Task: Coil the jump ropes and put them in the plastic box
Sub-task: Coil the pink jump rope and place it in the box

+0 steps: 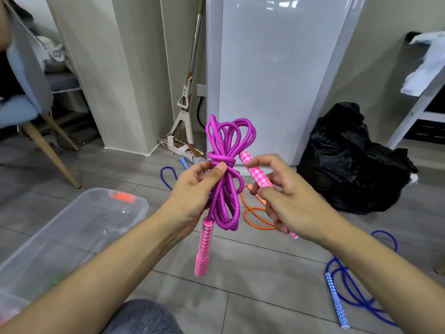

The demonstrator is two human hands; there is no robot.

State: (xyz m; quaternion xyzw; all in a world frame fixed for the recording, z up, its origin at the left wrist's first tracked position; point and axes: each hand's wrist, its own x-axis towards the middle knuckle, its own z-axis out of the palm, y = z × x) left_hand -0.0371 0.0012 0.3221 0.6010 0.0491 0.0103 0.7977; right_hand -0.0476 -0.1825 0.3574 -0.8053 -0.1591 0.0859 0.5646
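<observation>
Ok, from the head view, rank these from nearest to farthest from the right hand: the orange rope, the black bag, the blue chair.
From the right hand:
1. Orange rope, on the floor just under and left of it.
2. Black bag, on the floor to its right, by the white cabinet.
3. Blue chair, far left across the room.

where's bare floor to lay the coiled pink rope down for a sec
Bare grey floor lies below the hands, between the clear plastic box and the blue rope with its patterned handle. It is crowded beyond the hands: the orange rope and another blue rope lie before the black rubbish bag.
</observation>
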